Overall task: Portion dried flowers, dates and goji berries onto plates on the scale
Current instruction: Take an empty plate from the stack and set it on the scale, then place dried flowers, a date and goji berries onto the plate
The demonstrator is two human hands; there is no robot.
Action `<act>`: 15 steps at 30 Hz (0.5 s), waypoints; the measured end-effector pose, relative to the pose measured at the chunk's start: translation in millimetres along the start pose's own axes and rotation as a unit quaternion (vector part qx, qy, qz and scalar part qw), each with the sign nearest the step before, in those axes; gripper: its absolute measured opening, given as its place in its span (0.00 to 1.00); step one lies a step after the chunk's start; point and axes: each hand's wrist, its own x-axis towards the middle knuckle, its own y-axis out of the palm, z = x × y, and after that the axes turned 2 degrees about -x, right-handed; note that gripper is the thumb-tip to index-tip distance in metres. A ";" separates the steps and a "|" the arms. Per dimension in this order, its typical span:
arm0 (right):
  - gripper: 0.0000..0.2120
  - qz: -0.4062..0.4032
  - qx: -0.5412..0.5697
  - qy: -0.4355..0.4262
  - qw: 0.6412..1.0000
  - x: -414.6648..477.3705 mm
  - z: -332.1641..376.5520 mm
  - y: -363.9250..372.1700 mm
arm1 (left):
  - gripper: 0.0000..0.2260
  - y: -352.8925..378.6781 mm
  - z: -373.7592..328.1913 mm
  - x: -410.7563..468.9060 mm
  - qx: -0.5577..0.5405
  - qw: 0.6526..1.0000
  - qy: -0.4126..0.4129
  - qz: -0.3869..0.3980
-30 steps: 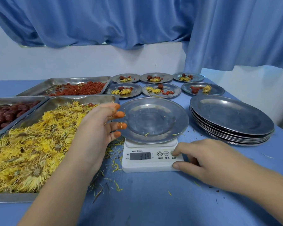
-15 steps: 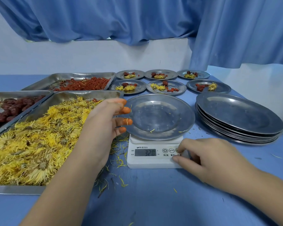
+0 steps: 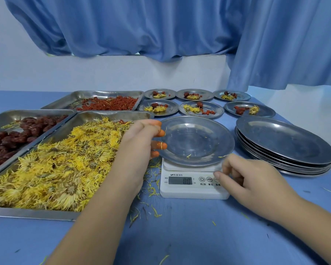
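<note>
**Head view: plate on the scale, a hand on each side**

The plate (image 3: pixel 197 140) sits on the white scale (image 3: pixel 180 191). It has only a few yellow petal bits in it. The scale's screen shows 0.0.

The left hand (image 3: pixel 139 150) is at the plate's left rim, over the right end of the flower tray (image 3: pixel 27 214). Its fingers are bent and the orange-stained tips are at the rim. I cannot tell if they grip it.

The right hand (image 3: pixel 256 180) is at the scale's front right corner and looks blurry. Its fingers are loosely bent and hold nothing. One fingertip is over the buttons on the right.

The flowers (image 3: pixel 55 169) fill the tray just left of the scale. The dates (image 3: pixel 11 142) lie in a tray further left. The goji berries (image 3: pixel 111 105) lie in a tray behind. Six small plates (image 3: pixel 218 109) stand in two rows behind the scale, each with some of the food on it. A stack (image 3: pixel 285 142) of plates is right of the scale. Loose petals lie on the blue table (image 3: pixel 180 236) between tray and scale.
</note>
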 end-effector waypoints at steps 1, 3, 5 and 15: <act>0.15 -0.019 -0.002 -0.016 1.000 -0.3 2.9 -0.3 | 0.07 0.4 0.0 -0.3 0.007 1.000 0.004 -0.002; 0.22 -0.041 -0.008 -0.050 0.998 1.7 11.9 0.0 | 0.06 0.6 0.5 -0.5 0.039 0.999 0.020 -0.006; 0.26 -0.064 -0.005 -0.070 0.996 8.1 20.3 3.2 | 0.06 0.9 0.8 -1.3 0.059 0.998 0.028 0.001; 0.22 -0.179 0.048 -0.073 0.980 39.1 49.0 23.6 | 0.07 -5.6 -4.1 -5.3 0.166 0.981 0.099 0.016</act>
